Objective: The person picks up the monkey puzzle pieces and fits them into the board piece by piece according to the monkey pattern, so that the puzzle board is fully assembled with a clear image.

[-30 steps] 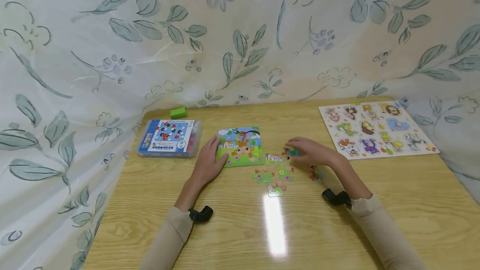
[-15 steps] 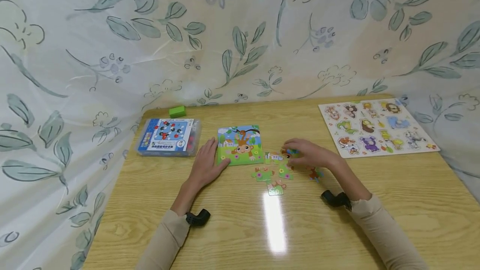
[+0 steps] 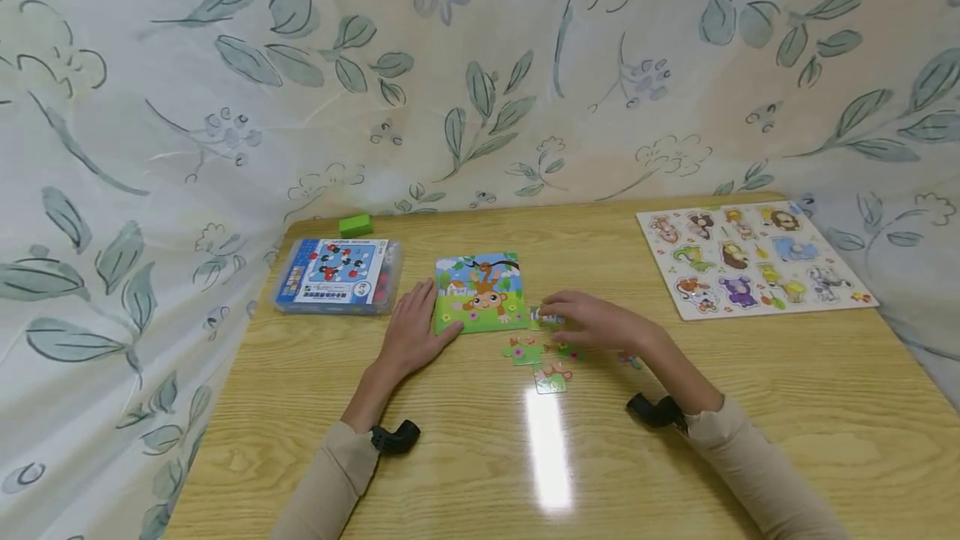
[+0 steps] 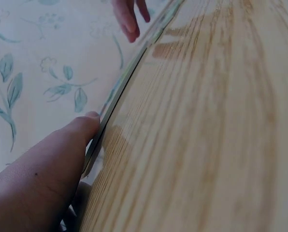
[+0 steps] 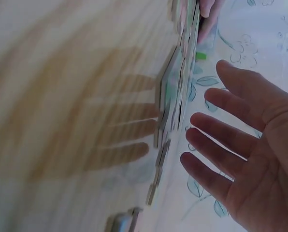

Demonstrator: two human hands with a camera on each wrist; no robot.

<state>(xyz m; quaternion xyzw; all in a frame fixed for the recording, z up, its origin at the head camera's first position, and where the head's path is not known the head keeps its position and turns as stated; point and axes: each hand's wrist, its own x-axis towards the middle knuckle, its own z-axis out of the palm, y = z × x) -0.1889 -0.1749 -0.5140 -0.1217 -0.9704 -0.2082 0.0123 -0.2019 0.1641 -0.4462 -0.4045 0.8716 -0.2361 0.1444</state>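
Note:
A square monkey jigsaw puzzle (image 3: 482, 293) lies flat on the table, green at the bottom and blue at the top. My left hand (image 3: 409, 330) rests along its left side, fingers straight, with the thumb (image 4: 88, 123) at its near edge. Several loose jigsaw pieces lie to the right, including a green one (image 3: 523, 350) and a pale orange and green one (image 3: 551, 377). Over this group hovers my right hand (image 3: 592, 322), hiding some pieces. In the right wrist view its fingers (image 5: 216, 135) are spread, apart from the pieces (image 5: 165, 92), holding nothing.
A clear plastic case (image 3: 337, 276) with a molecule picture stands at the left, and a green block (image 3: 356, 226) sits behind it. At the back right lies a white animal puzzle board (image 3: 750, 257). A floral cloth (image 3: 480, 82) hangs behind the table.
My right hand has shifted left over the loose pieces, covering the one with the houses more. The left hand stays by the puzzle, its thumb slightly further out along the near edge.

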